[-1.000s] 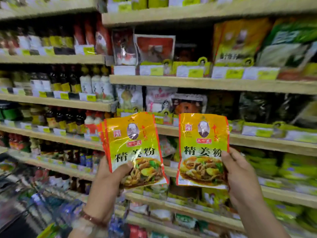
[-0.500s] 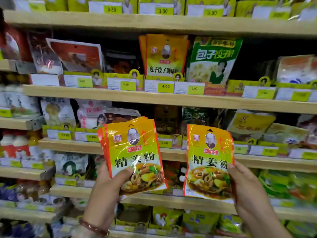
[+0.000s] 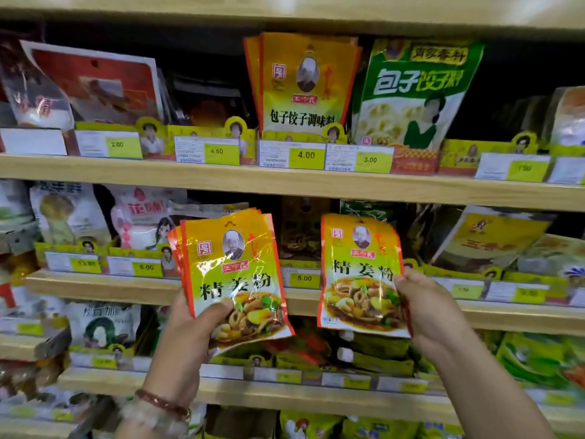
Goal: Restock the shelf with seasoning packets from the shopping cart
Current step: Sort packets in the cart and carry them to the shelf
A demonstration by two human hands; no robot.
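My view has swung right along the shelf [image 3: 285, 188] (edges blurred), left hand [image 3: 186, 337] pinching its packet stack [image 3: 231, 277], right hand [image 3: 433, 312] pinching one packet [image 3: 357, 274], probably nearing their slot.

Two bare forearms, no sleeves visible. Left wrist wears a reddish-brown beaded bracelet [image 3: 163, 402], with a second bracelet of pale, cloudy beads [image 3: 152, 419] just below it toward the elbow. Right hand [image 3: 433, 315] and wrist bare, no rings or watch seen.
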